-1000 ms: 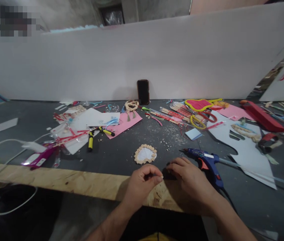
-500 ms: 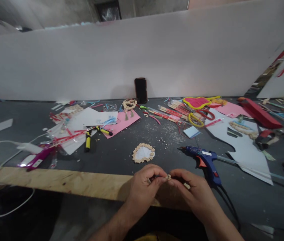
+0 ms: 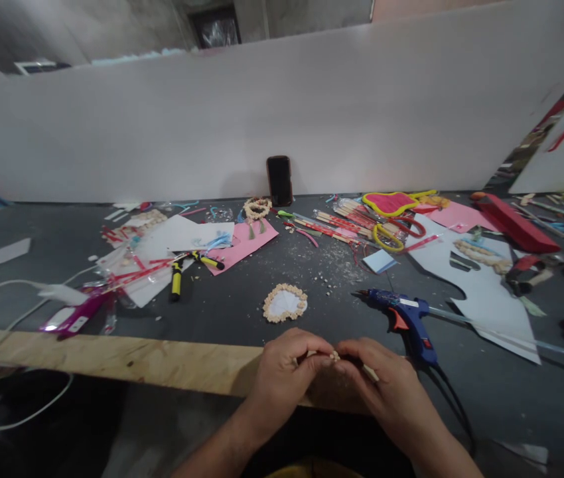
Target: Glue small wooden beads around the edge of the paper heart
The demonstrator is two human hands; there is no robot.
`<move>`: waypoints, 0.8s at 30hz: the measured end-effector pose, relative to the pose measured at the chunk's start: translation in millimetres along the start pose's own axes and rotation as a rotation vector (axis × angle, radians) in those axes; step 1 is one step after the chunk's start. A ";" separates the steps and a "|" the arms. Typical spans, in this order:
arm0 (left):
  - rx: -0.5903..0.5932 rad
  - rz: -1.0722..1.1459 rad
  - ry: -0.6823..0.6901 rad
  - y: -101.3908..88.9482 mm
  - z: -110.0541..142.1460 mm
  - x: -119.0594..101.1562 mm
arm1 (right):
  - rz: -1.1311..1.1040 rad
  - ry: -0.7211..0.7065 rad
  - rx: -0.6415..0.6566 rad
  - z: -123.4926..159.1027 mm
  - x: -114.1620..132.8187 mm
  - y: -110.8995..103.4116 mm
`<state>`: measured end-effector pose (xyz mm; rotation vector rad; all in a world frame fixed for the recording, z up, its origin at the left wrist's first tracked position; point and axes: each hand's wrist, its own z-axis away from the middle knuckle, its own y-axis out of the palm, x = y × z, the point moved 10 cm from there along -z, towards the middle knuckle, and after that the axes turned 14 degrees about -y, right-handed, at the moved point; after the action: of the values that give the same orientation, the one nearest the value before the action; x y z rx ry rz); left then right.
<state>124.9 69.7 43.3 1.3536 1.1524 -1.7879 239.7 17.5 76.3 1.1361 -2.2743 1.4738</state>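
Observation:
Close together above the table's front edge, my left hand (image 3: 289, 368) and my right hand (image 3: 386, 378) meet at the fingertips. Both pinch a small beige knobbly piece (image 3: 334, 356) between thumb and forefinger. A pale, stick-like bit (image 3: 371, 373) shows under my right fingers; whether it joins the piece is hidden. Just beyond my left hand lies a rounded white paper shape (image 3: 282, 303) with a border of beige knobbly bits (image 3: 275, 317). To the right of my hands, a blue glue gun (image 3: 406, 315) lies on its side, its nozzle pointing left.
A phone (image 3: 279, 180) leans against the white board (image 3: 212, 126). Bundled wooden sticks (image 3: 344, 222) and a pink pad with yellow edging (image 3: 390, 203) lie at the back. Yellow-black pliers (image 3: 176, 282), pink paper (image 3: 245, 247) and a purple device (image 3: 73, 315) are left; cut white card (image 3: 498, 325) is right.
My fingers have shifted slightly around the small piece, and pale stick-like bits show more clearly at both hands. The paper shape and glue gun stay where they were.

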 end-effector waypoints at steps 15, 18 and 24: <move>0.182 0.495 -0.364 17.9 -3.2 29.2 | 0.111 -0.091 0.026 -3.1 15.8 -2.4; 0.197 0.527 -0.377 18.8 -2.3 28.3 | 0.114 -0.095 0.031 -3.3 18.1 -2.9; 0.243 0.660 -0.430 25.2 -1.2 31.5 | 0.086 -0.108 -0.013 -2.7 21.3 -8.1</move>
<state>137.9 60.8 6.1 1.2022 0.2185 -1.6238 230.2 7.7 94.6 1.1539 -2.4296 1.4599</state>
